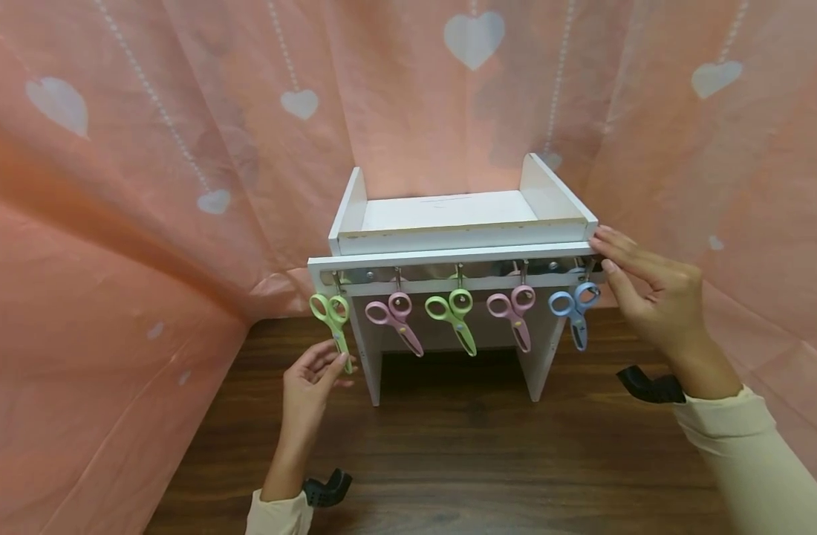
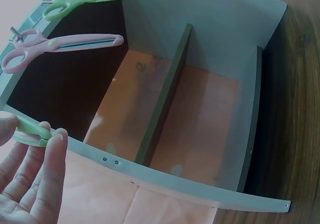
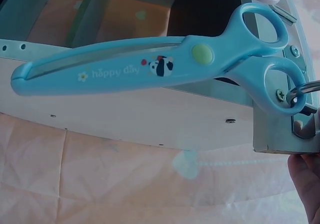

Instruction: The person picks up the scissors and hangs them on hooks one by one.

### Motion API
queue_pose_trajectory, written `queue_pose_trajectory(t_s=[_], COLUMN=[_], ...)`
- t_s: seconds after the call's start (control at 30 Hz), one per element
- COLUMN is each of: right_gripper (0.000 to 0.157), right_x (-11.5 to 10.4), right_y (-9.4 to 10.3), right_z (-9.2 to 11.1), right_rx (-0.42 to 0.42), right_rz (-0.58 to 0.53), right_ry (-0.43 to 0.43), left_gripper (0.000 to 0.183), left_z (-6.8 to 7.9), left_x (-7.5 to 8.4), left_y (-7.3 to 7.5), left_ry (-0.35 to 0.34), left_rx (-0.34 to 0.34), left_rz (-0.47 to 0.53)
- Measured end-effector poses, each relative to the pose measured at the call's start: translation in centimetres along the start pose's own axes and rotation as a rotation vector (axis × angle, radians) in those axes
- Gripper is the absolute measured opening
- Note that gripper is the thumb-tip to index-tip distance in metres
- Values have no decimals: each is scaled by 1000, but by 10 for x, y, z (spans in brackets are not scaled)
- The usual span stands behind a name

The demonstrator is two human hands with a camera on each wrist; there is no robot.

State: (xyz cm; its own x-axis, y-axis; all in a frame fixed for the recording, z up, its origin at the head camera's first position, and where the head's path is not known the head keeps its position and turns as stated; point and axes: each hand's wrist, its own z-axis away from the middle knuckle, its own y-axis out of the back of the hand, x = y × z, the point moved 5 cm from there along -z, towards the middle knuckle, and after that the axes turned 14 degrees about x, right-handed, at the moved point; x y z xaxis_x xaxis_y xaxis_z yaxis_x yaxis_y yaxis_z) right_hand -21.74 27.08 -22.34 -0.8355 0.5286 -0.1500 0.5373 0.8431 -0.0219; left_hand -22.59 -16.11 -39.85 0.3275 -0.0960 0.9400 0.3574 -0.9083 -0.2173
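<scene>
At the left end of the rack, my left hand [image 1: 308, 383] pinches the blade tip of green scissors [image 1: 335, 327] between thumb and fingers; their handle loop hangs on a hook. In the left wrist view, only the tip of these scissors [image 2: 32, 130] shows in the fingers. My right hand [image 1: 659, 297] touches the right end of the white hook board [image 1: 448, 256] with nearly straight fingers. Close by hang blue scissors [image 1: 575, 318], printed "happy day" in the right wrist view. Between them hang pink scissors [image 1: 399, 323], green scissors [image 1: 457, 321] and more pink scissors [image 1: 516, 321].
Behind the hook board, a white shelf unit [image 1: 558, 189] has raised sides and an open-topped tray. It stands on a dark wooden floor [image 1: 475, 446]. A pink curtain [image 1: 395, 89] with white hearts hangs behind and around it.
</scene>
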Motion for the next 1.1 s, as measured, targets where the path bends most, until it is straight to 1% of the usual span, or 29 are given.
queue_pose_trajectory(t_s=[0.17, 0.3, 0.6, 0.93, 1.1], right_gripper=[20, 20, 21, 21, 24], right_x=[3, -3, -5, -3, -1], right_y=[1, -1, 0, 2, 2], right_z=[2, 0, 0, -1, -2], right_rx=[-12, -20, -25, -27, -37], right_rz=[-2, 3, 21, 30, 31], right_ry=[7, 1, 1, -15, -9], left_gripper=[29, 30, 27, 27, 28], left_z=[0, 1, 1, 0, -1], left_x=[-2, -5, -8, -9, -9], left_y=[-2, -4, -9, -8, -6], left_ry=[16, 27, 13, 8, -3], left_rx=[-2, -2, -36, -63, -56], left_rz=[4, -6, -10, -4, -6])
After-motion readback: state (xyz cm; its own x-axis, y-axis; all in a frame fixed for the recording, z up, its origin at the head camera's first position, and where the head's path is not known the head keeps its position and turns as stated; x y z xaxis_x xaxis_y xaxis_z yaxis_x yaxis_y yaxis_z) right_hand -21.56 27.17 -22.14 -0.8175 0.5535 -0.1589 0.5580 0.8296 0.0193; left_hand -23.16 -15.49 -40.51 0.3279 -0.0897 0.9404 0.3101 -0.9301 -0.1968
